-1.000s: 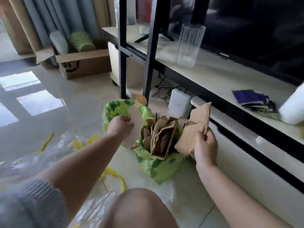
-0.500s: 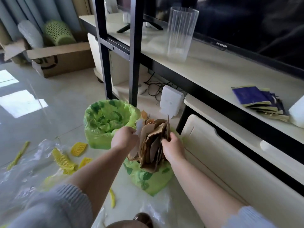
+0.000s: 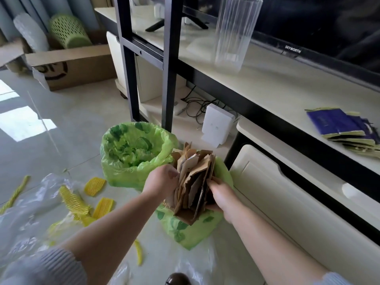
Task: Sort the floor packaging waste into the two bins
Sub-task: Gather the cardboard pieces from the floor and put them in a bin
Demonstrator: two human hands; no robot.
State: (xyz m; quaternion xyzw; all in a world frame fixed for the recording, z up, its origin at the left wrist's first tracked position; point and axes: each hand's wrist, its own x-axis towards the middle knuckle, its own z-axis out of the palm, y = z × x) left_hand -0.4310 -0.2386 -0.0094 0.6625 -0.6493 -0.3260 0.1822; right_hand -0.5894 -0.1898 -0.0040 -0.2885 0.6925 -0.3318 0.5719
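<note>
Head view: both hands [image 3: 162, 179] [image 3: 221, 195] gripping cardboard stack [image 3: 193, 182] inside near bin [image 3: 185, 229], cabinet edge [image 3: 257, 161] just beside.

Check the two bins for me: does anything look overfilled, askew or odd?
The near bin is overstuffed: torn cardboard pieces stand well above its rim, squeezed between both hands. The far bin looks nearly empty.

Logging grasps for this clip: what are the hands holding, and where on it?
Both hands hold the bundle of torn brown cardboard standing in the nearer green-bagged bin: left hand on its left side, right hand on its right side.
</note>
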